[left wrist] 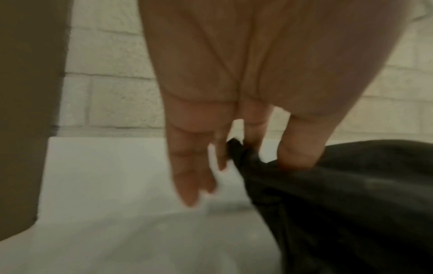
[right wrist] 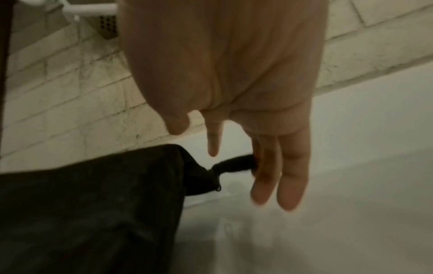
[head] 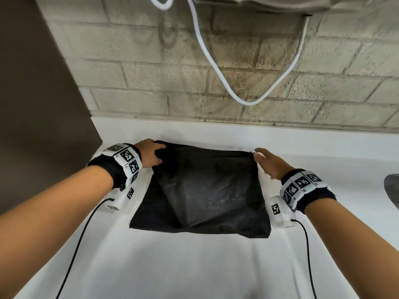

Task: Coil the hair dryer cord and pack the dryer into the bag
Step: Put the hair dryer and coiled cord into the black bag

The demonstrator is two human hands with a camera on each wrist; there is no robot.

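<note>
I have the bag [head: 200, 190] lying flat near the middle of the tabletop [head: 194, 266], its far edge toward the wall. It is thin, matte black cloth, roughly square, with a soft ridge down the middle that suggests something bulky inside; I cannot see the dryer itself, so I only judge it is already packed.

My left hand [head: 151, 155] is at the far left corner, thumb and a finger pinching a bunched fold of cloth, as the left wrist view shows, the other fingers [left wrist: 187, 176] hanging fairly straight. My right hand [head: 269, 162] is at the far right corner; in the right wrist view a short black tab [right wrist: 234, 164] runs from the bag into the fingers [right wrist: 267, 176], which look nearly straight. Whether they truly nip it I cannot tell for sure, though it looks taut.

The step, as I read it, is closing or tidying the mouth. To do it well I would pull the two corners apart evenly and keep the cloth low on the tabletop so the limp fabric does not snag or bunch.

Beyond, a tiled wall [head: 151, 61] of rough beige blocks, with a smooth white cord [head: 207, 55] looping down it
</note>
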